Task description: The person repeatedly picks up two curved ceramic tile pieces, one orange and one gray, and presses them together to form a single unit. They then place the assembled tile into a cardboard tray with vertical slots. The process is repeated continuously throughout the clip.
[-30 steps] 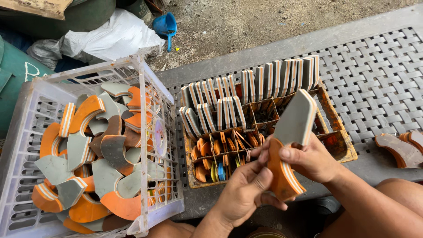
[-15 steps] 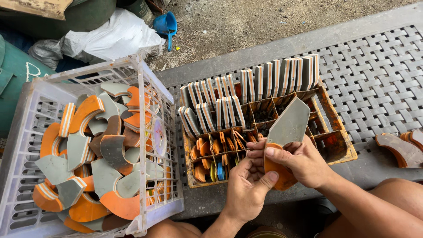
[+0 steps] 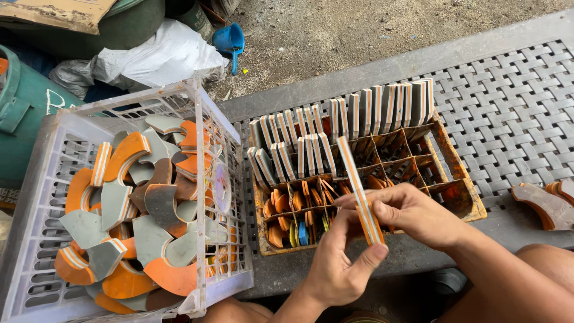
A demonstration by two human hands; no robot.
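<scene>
- Looking down through the head view, we have one flat layered piece (image 3: 359, 188), grey with orange and white stripes along its edge, held edge-on between both hands just above the divided cardboard box (image 3: 460, 197).
- Our left hand (image 3: 338, 263) is closed on the lower end of that piece, thumb pressed to its near face; our right hand (image 3: 412, 212) pinches it from the other side, fingers curled around its middle.
- Judging what is done: the far compartments of the box carry rows of the same striped pieces (image 3: 359, 116) standing upright on edge, and a second shorter row (image 3: 293, 158) fills the left cells behind the small parts.
- The near-left cells hold small orange, yellow and blue rings (image 3: 296, 224), packed loosely.
- Judging what is left: the right-hand cells (image 3: 412, 167) of the box look empty or nearly so, so we take the filling as roughly half done.
- The white plastic crate (image 3: 42, 191) to our left is heaped with curved grey and orange offcuts (image 3: 149, 215); we take it that plenty of stock remains unsorted there.
- Two more curved pieces (image 3: 547, 203) lie on the woven grey mat (image 3: 508, 113) at the far right, well apart from the box.
- Beyond the mat we see a blue cup (image 3: 228, 40), a white sack (image 3: 158, 57) and a green drum (image 3: 24, 107) on the dirt ground.
</scene>
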